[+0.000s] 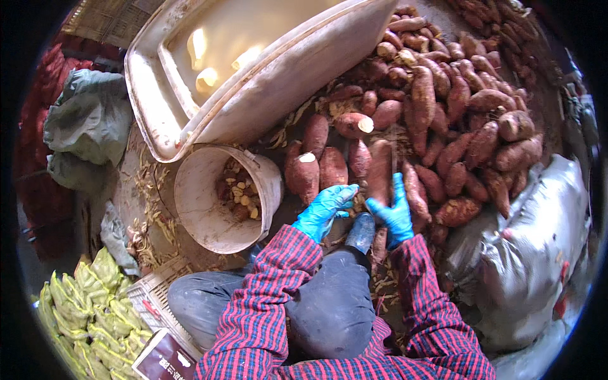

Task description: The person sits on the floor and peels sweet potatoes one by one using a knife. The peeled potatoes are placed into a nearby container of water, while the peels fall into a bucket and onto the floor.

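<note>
Both my hands wear blue gloves. My left hand (325,212) is partly curled above the floor, left of a blue boot toe (361,232); whether it holds anything small is unclear. Right of the boot, my right hand (395,213) has its thumb and fingers spread. Just beyond it lies a long, slightly blurred sweet potato (380,168), with a thin upright strip beside it that I cannot identify. Several red-skinned sweet potatoes stand or lie in front, one with a pale cut end (308,173). A large heap of sweet potatoes (458,109) spreads to the right.
A tilted bucket (199,199) holds small pale and brown pieces. Behind it, a big pale tub (294,80) contains cloudy liquid and peeled pieces. A silvery sack (527,275) sits at right. Yellow-green mesh bags (95,318) and a plastic crate (159,289) are at lower left.
</note>
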Available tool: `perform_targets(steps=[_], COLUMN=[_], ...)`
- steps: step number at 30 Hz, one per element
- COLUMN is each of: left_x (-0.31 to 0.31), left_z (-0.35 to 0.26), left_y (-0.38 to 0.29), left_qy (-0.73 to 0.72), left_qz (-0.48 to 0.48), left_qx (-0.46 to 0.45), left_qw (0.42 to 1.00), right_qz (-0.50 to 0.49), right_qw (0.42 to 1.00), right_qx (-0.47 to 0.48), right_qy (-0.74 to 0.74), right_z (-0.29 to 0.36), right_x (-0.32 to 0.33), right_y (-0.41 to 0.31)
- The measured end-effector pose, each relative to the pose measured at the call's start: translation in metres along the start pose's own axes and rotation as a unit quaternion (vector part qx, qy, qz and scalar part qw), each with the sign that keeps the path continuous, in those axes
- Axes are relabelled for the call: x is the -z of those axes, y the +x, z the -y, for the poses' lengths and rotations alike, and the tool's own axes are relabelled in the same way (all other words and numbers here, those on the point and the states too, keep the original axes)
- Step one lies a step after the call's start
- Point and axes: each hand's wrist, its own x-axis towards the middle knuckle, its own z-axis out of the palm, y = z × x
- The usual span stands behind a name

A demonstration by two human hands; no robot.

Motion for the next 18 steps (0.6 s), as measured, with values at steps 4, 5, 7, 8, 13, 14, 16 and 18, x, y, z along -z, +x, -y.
perform_targets(steps=[4, 5, 7, 8, 13, 14, 16, 18], left_x=[-0.008, 0.001, 0.017, 0.029, 0.085, 0.099, 0.113, 0.121], left_z=[-0.019, -0.025, -0.026, -0.022, -0.004, -0.005, -0.003, 0.000], left_y=[-0.047, -0.066, -0.105, -0.126, -0.169, -0.171, -0.167, -0.164], left_qy=[-0.130, -0.135, -0.220, -0.286, -0.531, -0.555, -0.570, -0.571], left_qz=[0.077, 0.056, 0.051, 0.002, -0.067, -0.081, -0.083, -0.109], left_qx=[-0.086, -0.108, -0.204, -0.203, -0.389, -0.385, -0.441, -0.430], left_qw=[0.985, 0.983, 0.953, 0.937, 0.750, 0.733, 0.688, 0.691], right_qz=[0.204, 0.242, 0.259, 0.235, 0.342, 0.324, 0.352, 0.339], right_qw=[0.974, 0.962, 0.962, 0.955, 0.918, 0.925, 0.928, 0.896], right_qx=[0.098, 0.129, 0.030, 0.120, -0.094, -0.074, 0.036, 0.165], right_qy=[-0.017, -0.012, -0.081, -0.136, -0.176, -0.184, -0.120, -0.236], right_z=[0.060, 0.075, 0.102, 0.112, 0.136, 0.132, 0.127, 0.126], right_x=[-0.035, -0.047, -0.068, -0.080, -0.112, -0.125, -0.145, -0.155], right_y=[-0.047, -0.051, -0.052, -0.054, -0.074, -0.078, -0.081, -0.083])
